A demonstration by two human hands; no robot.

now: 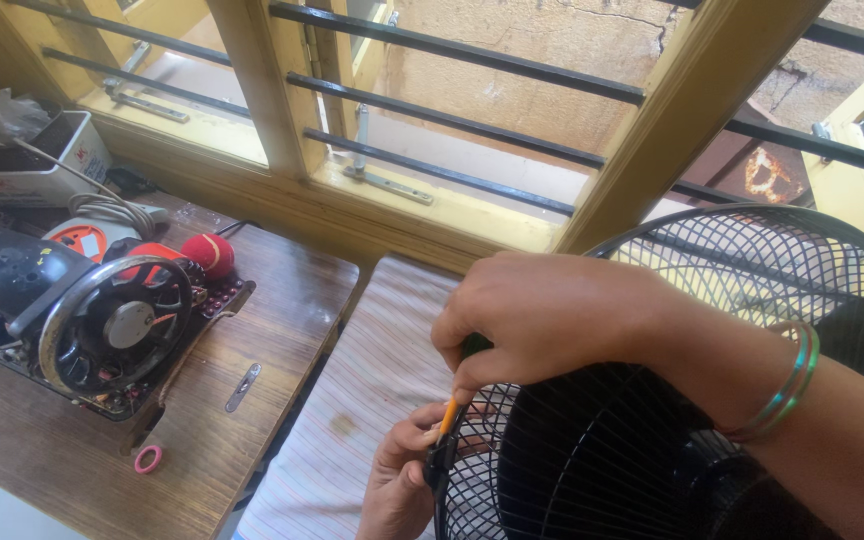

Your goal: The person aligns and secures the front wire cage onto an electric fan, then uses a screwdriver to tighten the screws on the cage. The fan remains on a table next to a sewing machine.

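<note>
Fan guard (592, 450), lower right of frame: black wire, likely light, springy, best held at rim; left hand (397, 480) pinches its rim, right hand (542, 320) grips orange-shafted screwdriver (449, 412) against it.
</note>
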